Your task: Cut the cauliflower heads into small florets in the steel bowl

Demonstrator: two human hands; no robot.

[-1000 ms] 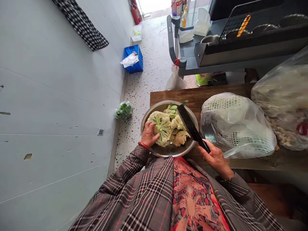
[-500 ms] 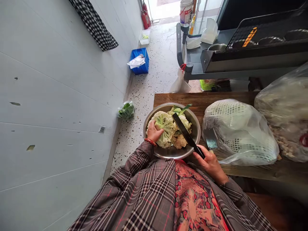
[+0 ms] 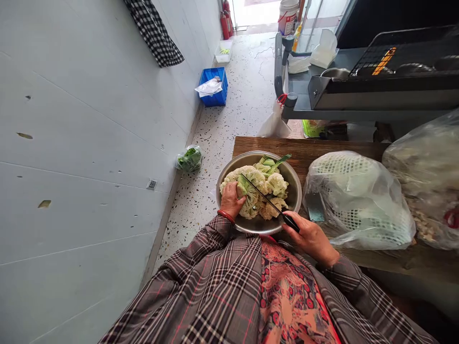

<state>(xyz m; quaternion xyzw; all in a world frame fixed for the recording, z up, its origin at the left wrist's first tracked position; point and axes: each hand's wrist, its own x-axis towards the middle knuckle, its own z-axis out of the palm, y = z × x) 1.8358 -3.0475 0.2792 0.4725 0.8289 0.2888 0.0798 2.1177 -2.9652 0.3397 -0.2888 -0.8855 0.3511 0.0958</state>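
A steel bowl point(image 3: 294, 203) holding cauliflower pieces sits at the front left of the wooden table. My left hand point(image 3: 232, 198) grips a large cauliflower head point(image 3: 251, 177) by its stalk side, on the left within the bowl. In my right hand point(image 3: 311, 236) is the black handle of a knife point(image 3: 265, 197). Its blade slants up and left across the bowl, edge-on to me, with the tip by the stalk near my left fingers. Smaller florets point(image 3: 277, 184) and green leaves point(image 3: 274, 164) lie to the right in the bowl.
Right of the bowl, a cleaver point(image 3: 316, 206) lies beside a bagged white basket point(image 3: 358, 191). Another filled plastic bag point(image 3: 426, 172) stands farther right. A grey cart point(image 3: 301, 86) stands behind the wooden table point(image 3: 251, 143). Bagged greens point(image 3: 189, 159) and a blue crate point(image 3: 215, 95) rest on the floor.
The knife has turned from showing its flat side to edge-on, and its tip has moved left to the stalk. The cauliflower head has tilted in my left hand.
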